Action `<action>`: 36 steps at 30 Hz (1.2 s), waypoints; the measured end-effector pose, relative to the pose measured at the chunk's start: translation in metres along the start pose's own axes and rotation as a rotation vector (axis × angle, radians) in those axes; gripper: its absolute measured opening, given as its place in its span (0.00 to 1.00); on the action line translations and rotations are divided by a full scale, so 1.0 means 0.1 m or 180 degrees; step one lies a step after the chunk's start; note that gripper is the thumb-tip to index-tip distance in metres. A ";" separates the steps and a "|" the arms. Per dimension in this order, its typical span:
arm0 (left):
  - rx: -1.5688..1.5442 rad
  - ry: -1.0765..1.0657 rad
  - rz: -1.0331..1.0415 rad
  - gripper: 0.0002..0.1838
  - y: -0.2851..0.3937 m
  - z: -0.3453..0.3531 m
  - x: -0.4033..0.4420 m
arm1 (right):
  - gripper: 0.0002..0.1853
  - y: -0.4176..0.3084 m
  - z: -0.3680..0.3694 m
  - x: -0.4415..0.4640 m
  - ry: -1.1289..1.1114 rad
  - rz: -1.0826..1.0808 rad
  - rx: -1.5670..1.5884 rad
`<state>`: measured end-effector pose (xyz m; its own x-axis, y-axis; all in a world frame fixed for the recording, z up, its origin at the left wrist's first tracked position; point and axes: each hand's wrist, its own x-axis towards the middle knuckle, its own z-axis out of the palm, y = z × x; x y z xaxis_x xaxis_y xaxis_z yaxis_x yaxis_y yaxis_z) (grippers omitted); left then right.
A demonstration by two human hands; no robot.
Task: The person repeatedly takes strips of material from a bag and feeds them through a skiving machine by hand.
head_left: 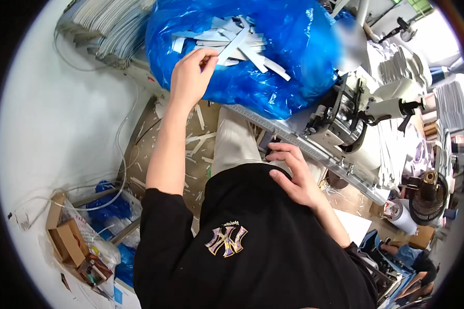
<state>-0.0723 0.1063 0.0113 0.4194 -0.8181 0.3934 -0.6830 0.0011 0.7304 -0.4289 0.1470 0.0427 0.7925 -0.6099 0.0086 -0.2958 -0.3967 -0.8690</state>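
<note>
A blue plastic bag (294, 51) lies spread over the work table, with a loose pile of pale strips (252, 44) on it. At the pile's near left edge, my left hand (193, 74) pinches the end of a pale strip (233, 46) between thumb and fingers. My right hand (296, 175) is held over my lap, near the table's front edge, its fingers loosely bent and apart with nothing in them. A metal ruler edge (273, 125) runs along the front of the table, between the bag and my right hand.
A sewing-type machine (345, 116) stands on the table to the right. Stacked sheets (113, 31) sit at the upper left. Offcuts (200, 117) litter the floor. An open cardboard box (69, 242) lies lower left, a fan (427, 198) stands right, and another person (423, 270) shows lower right.
</note>
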 end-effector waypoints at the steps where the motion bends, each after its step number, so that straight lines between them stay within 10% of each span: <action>1: 0.0165 -0.0122 0.0110 0.12 0.06 0.12 0.26 | 0.17 -0.04 -0.02 -0.06 0.0033 -0.0019 -0.0022; 4: 0.1382 -0.0263 0.0453 0.17 -0.38 0.73 0.85 | 0.17 -0.11 -0.09 -0.29 0.0260 -0.0014 -0.0045; 13: 0.0796 -0.0562 -0.0255 0.14 -1.06 1.14 1.25 | 0.16 0.12 -0.30 -1.09 0.1286 0.0481 0.0301; 16: -0.0695 -0.0429 0.0241 0.11 -0.44 1.11 1.13 | 0.16 0.24 -0.53 -1.18 0.1644 0.0482 0.0279; 21: -0.0232 -0.1597 0.1518 0.19 1.45 1.20 0.25 | 0.15 0.49 -0.94 -1.08 0.2356 0.0281 -0.0142; 36: 0.0163 -0.1942 0.2227 0.17 1.96 1.85 0.03 | 0.12 0.88 -1.37 -0.57 0.2943 0.0691 -0.1476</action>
<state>-0.3157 -0.0023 0.0519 -0.4751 -0.8018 0.3626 -0.6935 0.5948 0.4065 -0.5727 0.0529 0.0336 0.0411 -0.9071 0.4189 -0.7119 -0.3208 -0.6247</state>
